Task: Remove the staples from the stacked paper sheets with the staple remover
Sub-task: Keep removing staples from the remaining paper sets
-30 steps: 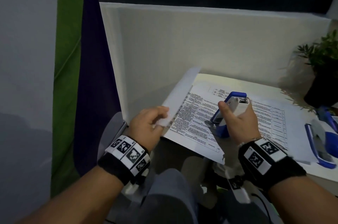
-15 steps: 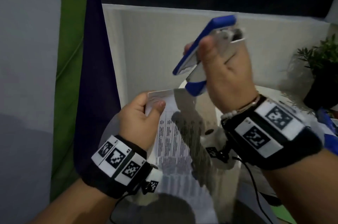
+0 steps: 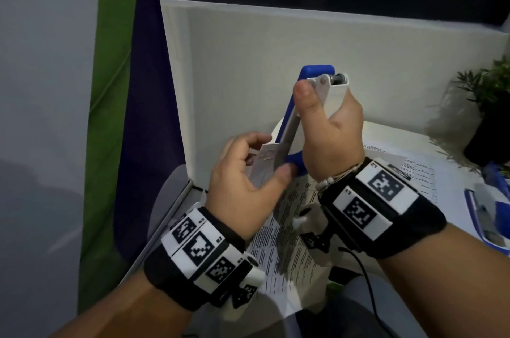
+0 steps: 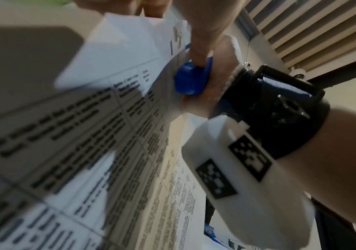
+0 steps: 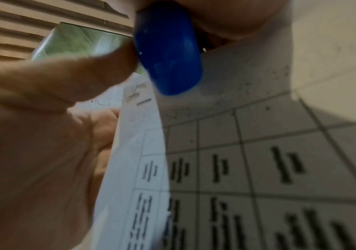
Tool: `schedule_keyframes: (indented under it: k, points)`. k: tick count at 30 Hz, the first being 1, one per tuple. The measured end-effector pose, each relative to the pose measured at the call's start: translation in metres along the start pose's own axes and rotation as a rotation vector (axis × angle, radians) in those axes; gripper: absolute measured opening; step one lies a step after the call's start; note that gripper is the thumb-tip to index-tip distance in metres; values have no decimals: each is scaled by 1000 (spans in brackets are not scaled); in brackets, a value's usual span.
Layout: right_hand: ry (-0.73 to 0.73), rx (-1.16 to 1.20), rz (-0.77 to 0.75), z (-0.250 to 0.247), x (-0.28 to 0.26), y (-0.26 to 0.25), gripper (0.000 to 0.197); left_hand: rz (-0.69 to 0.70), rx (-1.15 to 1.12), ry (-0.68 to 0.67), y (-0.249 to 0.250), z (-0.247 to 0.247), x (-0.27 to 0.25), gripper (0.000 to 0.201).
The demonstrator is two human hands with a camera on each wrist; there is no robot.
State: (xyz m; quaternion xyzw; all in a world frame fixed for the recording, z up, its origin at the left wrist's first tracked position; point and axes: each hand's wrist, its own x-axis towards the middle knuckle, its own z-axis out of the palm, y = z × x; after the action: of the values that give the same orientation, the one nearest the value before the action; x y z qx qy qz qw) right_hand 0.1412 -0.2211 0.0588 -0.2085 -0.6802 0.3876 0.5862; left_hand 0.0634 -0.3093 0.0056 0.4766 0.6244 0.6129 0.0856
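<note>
Here, right hand (image 3: 331, 139): up above the counter (image 3: 386, 134), fingers and thumb wrapped round the staple remover (image 3: 289, 127).
Left hand (image 3: 242, 180): thumb and fingers pinching the top corner of the paper sheets (image 3: 287, 241), held off the counter's left edge.
Staple remover: long axis near upright, blue lower end down at the pinched corner, against the left thumb.

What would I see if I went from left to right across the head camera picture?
Green strip → dark blue strip → left hand pinching the paper sheets → right hand gripping the staple remover → potted plant.
</note>
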Motion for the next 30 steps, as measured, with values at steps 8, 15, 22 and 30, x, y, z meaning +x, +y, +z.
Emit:
schedule_keyframes:
  k: [8,15,22,30]
  points:
    - [-19,82,-48,5,-5,-5,22,135,137,-30,3,-2,3,35]
    - [-40,79,36,2,-1,0,25,-144,-11,-211,2,-7,8,38]
    - [319,195,23,-35,16,-14,14,-359,-282,159,-14,-24,31,28]
    - [180,-117,71,-54,11,11,43,-271,-303,396,-28,-20,36,35]
